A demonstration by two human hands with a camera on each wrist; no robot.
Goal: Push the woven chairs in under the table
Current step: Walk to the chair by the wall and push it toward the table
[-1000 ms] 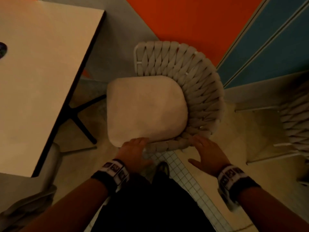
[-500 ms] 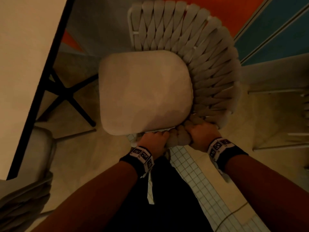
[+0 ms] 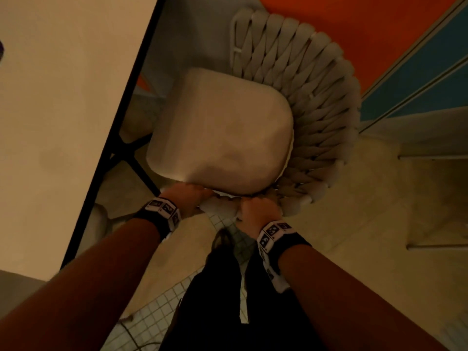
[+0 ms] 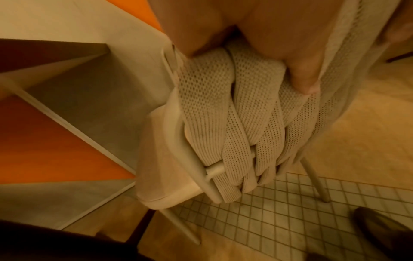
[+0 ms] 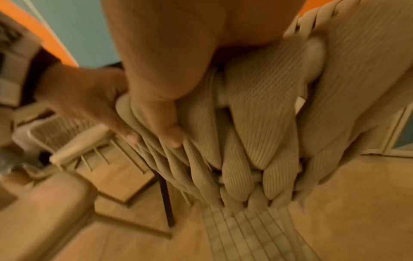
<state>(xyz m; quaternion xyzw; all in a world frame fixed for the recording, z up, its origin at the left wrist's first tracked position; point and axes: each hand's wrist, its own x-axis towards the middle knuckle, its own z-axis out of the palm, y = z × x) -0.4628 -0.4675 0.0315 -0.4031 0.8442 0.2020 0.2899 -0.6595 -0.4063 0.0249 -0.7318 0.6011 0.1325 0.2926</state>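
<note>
Gripping the woven chair (image 3: 304,102) by its braided rim, my left hand (image 3: 188,198) and right hand (image 3: 260,211) each had fingers curled round the straps. Its seat cushion (image 3: 222,133) sat beside the table (image 3: 63,110) edge, not yet under it; I judged the push barely begun.

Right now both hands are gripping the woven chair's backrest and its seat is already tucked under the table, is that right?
Not quite: both hands do grip the woven chair's backrest, but the head view shows its seat still beside the table, not under it.
</note>
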